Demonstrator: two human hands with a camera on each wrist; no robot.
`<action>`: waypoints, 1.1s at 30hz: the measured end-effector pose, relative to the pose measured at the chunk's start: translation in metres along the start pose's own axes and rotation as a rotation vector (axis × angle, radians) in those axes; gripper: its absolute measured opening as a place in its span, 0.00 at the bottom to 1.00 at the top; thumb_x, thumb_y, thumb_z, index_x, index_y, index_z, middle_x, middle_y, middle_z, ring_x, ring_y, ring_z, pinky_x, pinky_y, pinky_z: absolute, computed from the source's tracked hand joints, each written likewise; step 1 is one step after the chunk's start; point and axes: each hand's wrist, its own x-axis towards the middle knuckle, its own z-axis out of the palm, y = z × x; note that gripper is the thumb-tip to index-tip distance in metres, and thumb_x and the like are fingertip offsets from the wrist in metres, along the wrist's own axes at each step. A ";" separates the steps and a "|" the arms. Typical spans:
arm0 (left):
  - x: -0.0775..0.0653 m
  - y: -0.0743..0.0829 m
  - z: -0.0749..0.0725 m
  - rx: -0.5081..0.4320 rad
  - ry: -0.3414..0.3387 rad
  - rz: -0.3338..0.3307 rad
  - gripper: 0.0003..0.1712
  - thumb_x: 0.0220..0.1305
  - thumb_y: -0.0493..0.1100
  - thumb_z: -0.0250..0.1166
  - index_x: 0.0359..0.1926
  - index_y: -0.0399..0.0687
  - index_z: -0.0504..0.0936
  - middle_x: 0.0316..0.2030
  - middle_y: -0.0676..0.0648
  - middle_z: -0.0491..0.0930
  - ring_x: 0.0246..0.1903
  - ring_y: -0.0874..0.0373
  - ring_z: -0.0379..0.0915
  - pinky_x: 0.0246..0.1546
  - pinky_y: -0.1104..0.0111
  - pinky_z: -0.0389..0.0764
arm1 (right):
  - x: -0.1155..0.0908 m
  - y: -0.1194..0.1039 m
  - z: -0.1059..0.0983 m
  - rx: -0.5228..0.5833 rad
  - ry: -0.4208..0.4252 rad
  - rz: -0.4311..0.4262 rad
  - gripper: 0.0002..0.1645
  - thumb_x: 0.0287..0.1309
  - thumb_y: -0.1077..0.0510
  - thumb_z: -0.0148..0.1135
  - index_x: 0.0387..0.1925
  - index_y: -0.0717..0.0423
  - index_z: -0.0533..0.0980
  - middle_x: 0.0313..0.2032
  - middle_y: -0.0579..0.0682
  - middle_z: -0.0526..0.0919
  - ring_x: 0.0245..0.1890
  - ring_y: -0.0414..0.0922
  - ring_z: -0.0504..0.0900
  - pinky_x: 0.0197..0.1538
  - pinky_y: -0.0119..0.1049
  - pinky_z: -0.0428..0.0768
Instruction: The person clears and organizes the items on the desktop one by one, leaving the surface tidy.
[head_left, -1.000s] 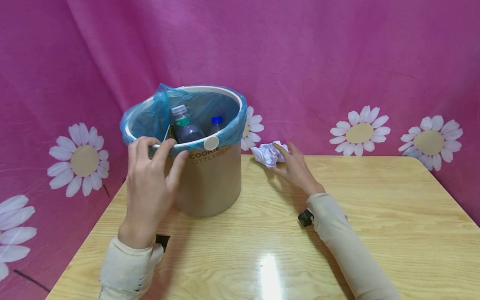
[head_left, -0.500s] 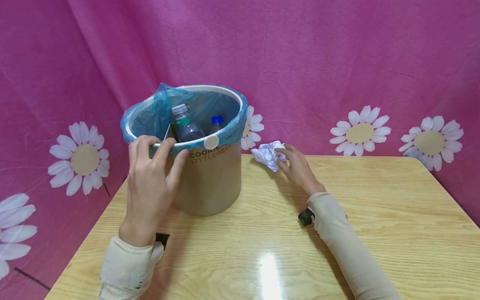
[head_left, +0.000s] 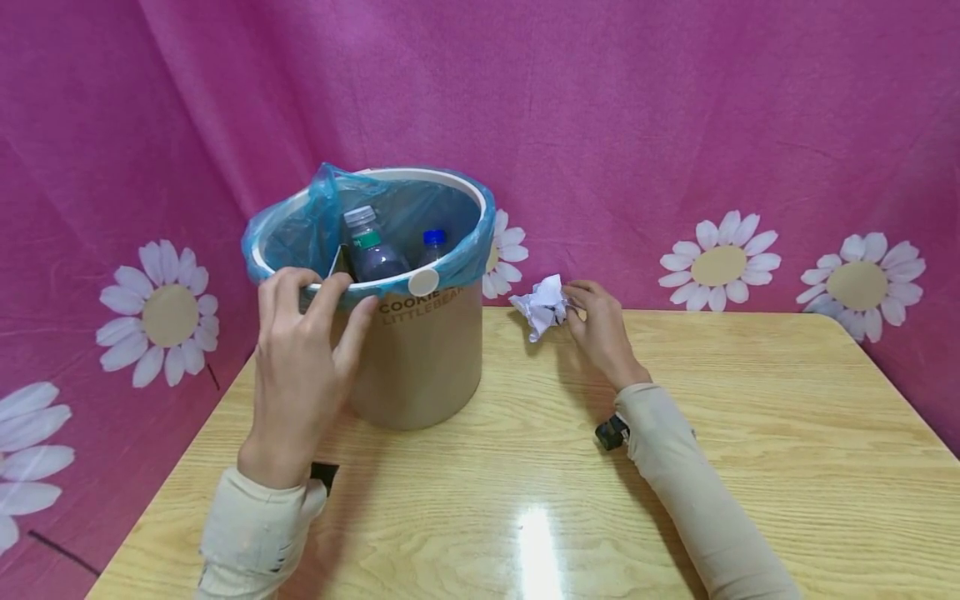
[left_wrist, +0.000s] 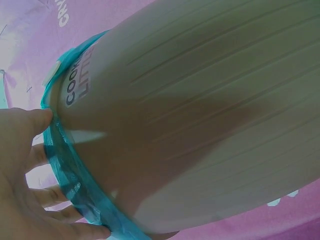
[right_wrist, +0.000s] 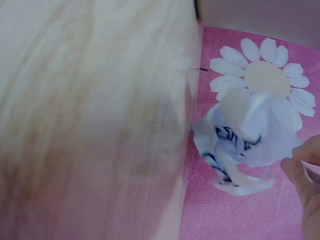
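Note:
A beige trash bin (head_left: 420,358) with a blue liner bag (head_left: 472,258) over its rim stands on the table. My left hand (head_left: 292,367) holds the near left part of that rim, fingers bent over it. The left wrist view shows the thumb and fingers along the liner's edge. To the right of the bin, my right hand (head_left: 602,337) pinches a crumpled sheet of paper (head_left: 542,308) by its right side. Dark marks show on the paper (right_wrist: 250,135) in the right wrist view, where thumb and finger meet at its edge.
Inside the bin are a bottle with a white cap (head_left: 375,254), a blue-capped bottle (head_left: 434,242) and a thin upright flat piece (head_left: 341,262). The wooden table (head_left: 750,450) ends at a pink curtain (head_left: 600,125) with daisies.
The right fingers have shifted right, from over the paper to its right edge. The paper has turned and moved slightly right. My left hand stays on the rim.

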 end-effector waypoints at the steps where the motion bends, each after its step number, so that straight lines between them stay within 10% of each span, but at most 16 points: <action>1: 0.000 0.000 0.000 0.001 0.000 0.000 0.23 0.67 0.52 0.65 0.56 0.42 0.81 0.49 0.36 0.71 0.58 0.44 0.62 0.53 0.45 0.79 | 0.000 0.000 0.000 0.011 0.010 0.001 0.17 0.53 0.77 0.59 0.46 0.76 0.80 0.47 0.68 0.82 0.48 0.61 0.83 0.53 0.50 0.81; 7: 0.001 -0.001 0.001 0.008 -0.006 -0.003 0.23 0.67 0.52 0.65 0.56 0.42 0.81 0.49 0.37 0.71 0.58 0.45 0.62 0.52 0.45 0.80 | 0.000 0.002 -0.001 0.065 -0.135 0.019 0.27 0.53 0.76 0.61 0.57 0.70 0.77 0.58 0.69 0.75 0.51 0.64 0.81 0.54 0.54 0.81; 16: 0.000 0.000 0.002 0.004 -0.014 -0.009 0.23 0.68 0.52 0.65 0.56 0.42 0.81 0.50 0.36 0.71 0.60 0.45 0.61 0.52 0.44 0.80 | -0.007 0.007 0.003 -0.157 -0.379 0.071 0.38 0.51 0.62 0.74 0.65 0.57 0.72 0.70 0.73 0.58 0.68 0.72 0.58 0.65 0.69 0.58; 33: -0.001 0.000 0.001 0.014 -0.014 -0.011 0.23 0.68 0.52 0.64 0.56 0.41 0.80 0.50 0.36 0.71 0.60 0.44 0.61 0.53 0.44 0.79 | -0.007 0.006 0.000 -0.078 -0.190 0.071 0.18 0.56 0.72 0.63 0.50 0.65 0.81 0.47 0.64 0.83 0.51 0.62 0.81 0.58 0.54 0.76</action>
